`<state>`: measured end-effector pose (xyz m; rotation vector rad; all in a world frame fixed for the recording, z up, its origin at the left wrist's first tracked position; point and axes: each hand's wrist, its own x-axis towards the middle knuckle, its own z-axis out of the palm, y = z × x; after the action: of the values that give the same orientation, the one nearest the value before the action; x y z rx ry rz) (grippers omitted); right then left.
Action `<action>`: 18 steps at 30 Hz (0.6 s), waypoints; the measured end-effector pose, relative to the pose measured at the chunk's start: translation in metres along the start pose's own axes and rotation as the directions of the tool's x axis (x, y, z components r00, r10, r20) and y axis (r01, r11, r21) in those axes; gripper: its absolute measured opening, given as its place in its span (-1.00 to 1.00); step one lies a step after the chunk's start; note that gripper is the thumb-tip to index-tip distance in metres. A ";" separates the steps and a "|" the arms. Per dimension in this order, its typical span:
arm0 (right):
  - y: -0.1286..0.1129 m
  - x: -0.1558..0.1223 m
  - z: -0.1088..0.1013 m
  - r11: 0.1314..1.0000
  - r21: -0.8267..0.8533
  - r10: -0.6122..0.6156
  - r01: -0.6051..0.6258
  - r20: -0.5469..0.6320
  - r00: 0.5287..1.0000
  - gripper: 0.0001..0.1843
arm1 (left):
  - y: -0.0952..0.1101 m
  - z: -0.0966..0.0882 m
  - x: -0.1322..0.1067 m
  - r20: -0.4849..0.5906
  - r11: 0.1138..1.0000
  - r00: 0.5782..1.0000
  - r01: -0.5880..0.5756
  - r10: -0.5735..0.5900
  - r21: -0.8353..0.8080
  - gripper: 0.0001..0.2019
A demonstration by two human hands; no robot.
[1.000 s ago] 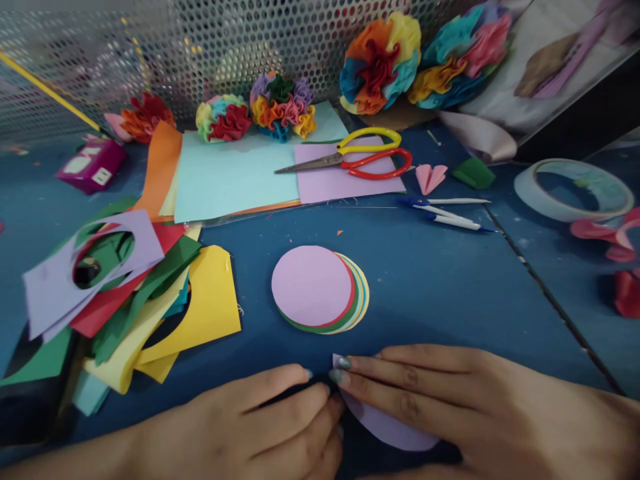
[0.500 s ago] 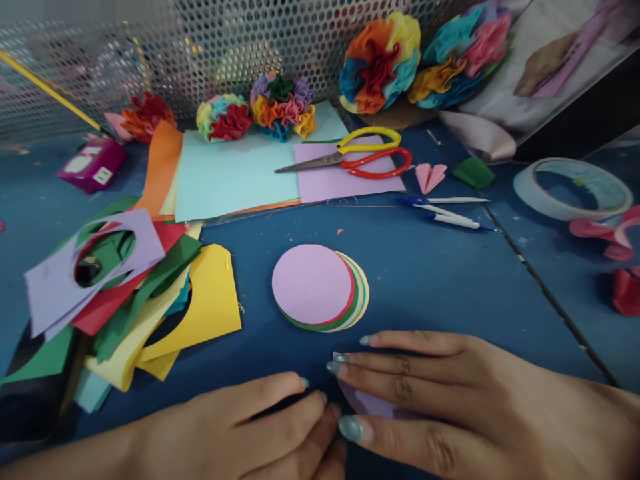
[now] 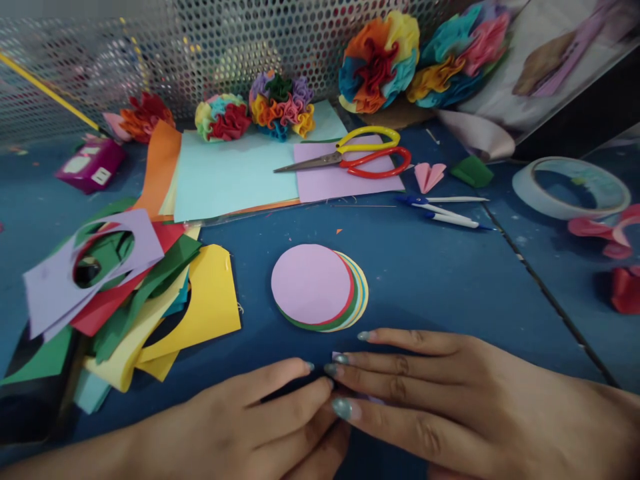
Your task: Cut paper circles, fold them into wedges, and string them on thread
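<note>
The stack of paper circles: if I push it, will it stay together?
The stack of paper circles would probably slide apart, since their edges already sit unevenly. Each looks thin and light, so it may flop when lifted alone.

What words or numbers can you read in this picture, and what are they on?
None can be read clearly.
The white labels on the magenta packet look like they may have print, but they are too small and blurred to read.
</note>
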<state>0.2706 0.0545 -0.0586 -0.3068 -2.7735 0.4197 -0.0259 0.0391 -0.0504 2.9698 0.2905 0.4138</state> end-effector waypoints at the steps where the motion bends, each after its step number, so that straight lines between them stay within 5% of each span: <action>1: 0.000 0.000 0.000 1.000 -0.001 -0.001 0.001 0.005 1.000 -0.49 | 0.000 0.000 -0.001 0.007 1.000 1.000 0.000 0.000 -0.001 -0.66; 9: -0.005 -0.014 0.006 0.991 0.029 0.133 -0.130 -0.205 0.970 -0.46 | -0.002 -0.003 0.002 0.101 0.999 0.995 -0.010 0.006 0.043 -0.64; 18: -0.010 -0.013 0.011 0.988 -0.077 0.109 -0.132 -0.249 0.962 -0.54 | 0.000 -0.001 -0.001 0.067 1.000 0.998 -0.007 0.006 0.014 -0.65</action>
<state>0.2774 0.0384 -0.0692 -0.5156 -2.5448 0.2610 -0.0275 0.0392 -0.0502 2.9918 0.2783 0.3140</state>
